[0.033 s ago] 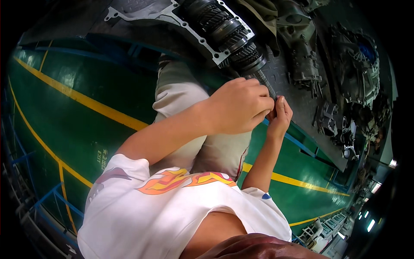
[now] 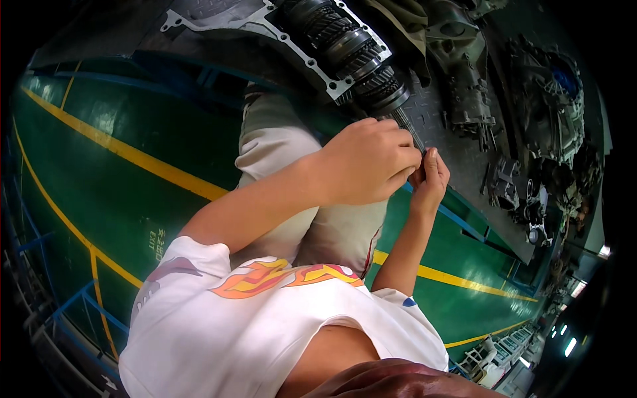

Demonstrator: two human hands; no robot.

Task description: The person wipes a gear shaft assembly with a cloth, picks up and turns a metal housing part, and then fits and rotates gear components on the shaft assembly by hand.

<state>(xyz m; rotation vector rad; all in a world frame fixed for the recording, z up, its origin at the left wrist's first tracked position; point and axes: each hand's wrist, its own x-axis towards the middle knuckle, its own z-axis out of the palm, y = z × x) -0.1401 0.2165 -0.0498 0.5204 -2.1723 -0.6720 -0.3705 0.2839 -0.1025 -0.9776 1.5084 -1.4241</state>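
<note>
A transmission gear shaft (image 2: 361,63) with stacked toothed gears lies in a pale metal housing half (image 2: 310,61) on the bench. Its thin splined end (image 2: 407,126) sticks out toward me. Beside that end my left hand (image 2: 373,160) is closed, knuckles up, with its fingers curled toward the right hand. My right hand (image 2: 432,178) is closed too, at the tip of the splined end, with the thumb up along it. The fingertips of both hands meet there. Whatever lies between them is hidden behind the left hand.
The dark bench top (image 2: 458,159) has a textured metal surface. To the right stand a grey gearbox casing (image 2: 468,79), another large casing (image 2: 551,109) and several smaller metal parts (image 2: 531,205). A blue bench frame (image 2: 464,222) runs below. Green floor with yellow lines (image 2: 152,174) surrounds me.
</note>
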